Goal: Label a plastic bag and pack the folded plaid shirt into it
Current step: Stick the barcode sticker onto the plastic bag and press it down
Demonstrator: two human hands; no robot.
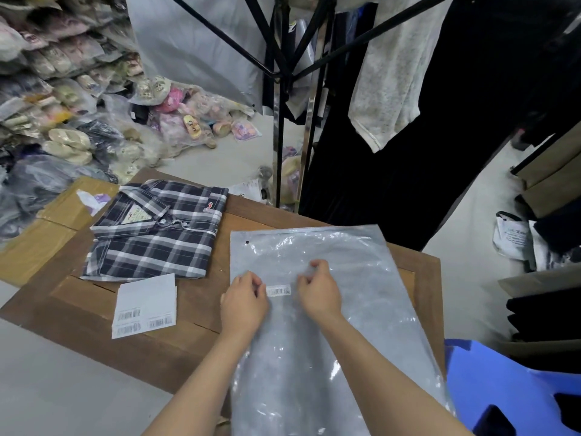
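Note:
A grey plastic bag [339, 325] lies flat on the wooden table [176, 347], its open end toward the far edge. A small white barcode label [278, 291] sits on the bag's middle. My left hand [243, 302] pinches the label's left end, and my right hand [319, 292] has its fingertips at the right end. The folded plaid shirt [157, 231], dark blue and white, lies to the left of the bag, collar up. A white sheet of barcode stickers [145, 305] rests in front of the shirt.
A cardboard box [53, 221] abuts the table's left side. Bagged shoes and goods [78, 121] pile up at the left. A black rack [283, 89] with hanging clothes stands behind the table. A blue plastic stool [509, 388] is at the lower right.

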